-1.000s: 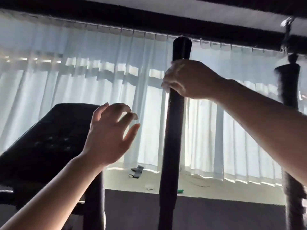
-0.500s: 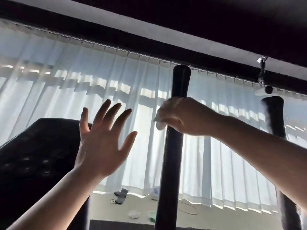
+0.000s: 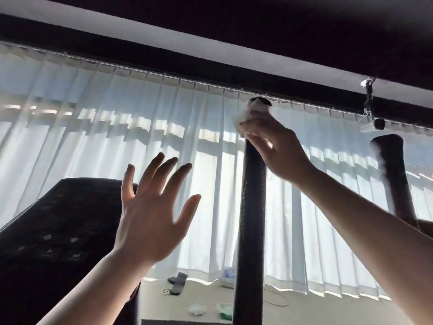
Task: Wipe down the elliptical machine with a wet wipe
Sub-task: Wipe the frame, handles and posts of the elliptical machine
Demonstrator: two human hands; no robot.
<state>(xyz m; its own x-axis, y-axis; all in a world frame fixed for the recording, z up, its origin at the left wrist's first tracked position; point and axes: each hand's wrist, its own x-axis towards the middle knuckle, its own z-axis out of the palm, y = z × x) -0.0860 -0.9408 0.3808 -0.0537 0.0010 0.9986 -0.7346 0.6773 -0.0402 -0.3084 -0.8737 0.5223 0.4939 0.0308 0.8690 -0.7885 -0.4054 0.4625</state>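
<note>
From the head view, the right hand (image 3: 278,146) is at the very top of the near upright handlebar (image 3: 254,207), fingers curled round the bar with the wet wipe (image 3: 243,114) bunched between them and the foam grip. The wipe shows as a white wad poking out above and to the left of the knuckles, just under the bar's rounded cap. The left hand (image 3: 150,212) is raised beside it and lower down, palm away from the camera, fingers spread wide and holding nothing; it touches no part of the machine.

As a judgement, the job is in its middle: the wipe is working the top end of this one bar. Nothing in the picture shows which surfaces are already clean, since the black foam looks the same all along. The console (image 3: 61,233), dark and slanted below and left of the left hand, the second handlebar (image 3: 396,177) beyond the right forearm, and whatever lies below the frame probably remain to be done.

The room is backlit. White pleated curtains (image 3: 93,141) hang behind both hands from a dark rail, with sun bands showing through. On the pale floor (image 3: 316,308), seen low between the two forearms, lie a dark grey item with a loop, a crumpled white wad (image 3: 196,309), something green (image 3: 225,310), a white packet (image 3: 228,277) against the curtain and a thin cord. A dark ceiling edge runs above the right hand.
</note>
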